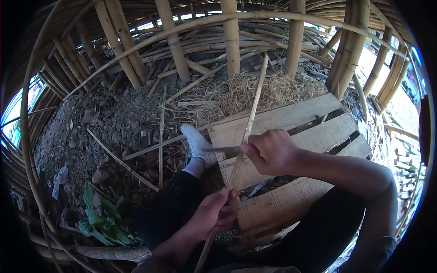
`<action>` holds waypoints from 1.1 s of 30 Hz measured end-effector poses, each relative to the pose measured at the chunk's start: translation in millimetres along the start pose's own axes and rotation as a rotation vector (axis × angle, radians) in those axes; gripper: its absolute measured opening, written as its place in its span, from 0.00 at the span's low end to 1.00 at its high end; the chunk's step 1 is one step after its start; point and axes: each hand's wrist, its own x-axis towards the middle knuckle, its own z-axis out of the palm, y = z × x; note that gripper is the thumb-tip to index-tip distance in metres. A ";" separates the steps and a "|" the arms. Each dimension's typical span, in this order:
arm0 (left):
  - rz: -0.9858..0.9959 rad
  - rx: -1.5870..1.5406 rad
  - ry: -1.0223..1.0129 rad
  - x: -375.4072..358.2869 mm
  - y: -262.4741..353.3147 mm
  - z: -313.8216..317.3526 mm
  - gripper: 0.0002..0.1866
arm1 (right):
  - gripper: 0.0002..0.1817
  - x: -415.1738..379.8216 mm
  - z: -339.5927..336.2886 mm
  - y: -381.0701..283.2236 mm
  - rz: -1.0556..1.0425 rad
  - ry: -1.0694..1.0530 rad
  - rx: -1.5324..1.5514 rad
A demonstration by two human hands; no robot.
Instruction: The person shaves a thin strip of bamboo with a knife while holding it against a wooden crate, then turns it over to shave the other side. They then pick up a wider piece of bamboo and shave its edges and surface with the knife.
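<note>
A long, thin bamboo strip (255, 102) runs slantwise from the upper middle down to the bottom edge. My left hand (216, 214) is closed around its lower part. Higher up, my right hand (272, 152) grips a knife whose slightly blurred blade (223, 149) points left and crosses the strip. The knife's handle is hidden in my fingers. Beneath my right arm lies a slatted wooden board (282, 123) with dark gaps between its planks.
My white shoe (199, 144) rests left of the board. Thin strips (161, 136) lie on the stony ground (114, 123). Straw (236, 93) is heaped behind the board. Upright bamboo poles (231, 41) stand at the back. A leafy green plant (102, 216) is at lower left.
</note>
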 end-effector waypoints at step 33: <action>0.043 0.213 0.050 -31.3 -10.1 15.7 0.19 | 0.23 -42.7 -17.6 -18.6 0.291 0.217 0.129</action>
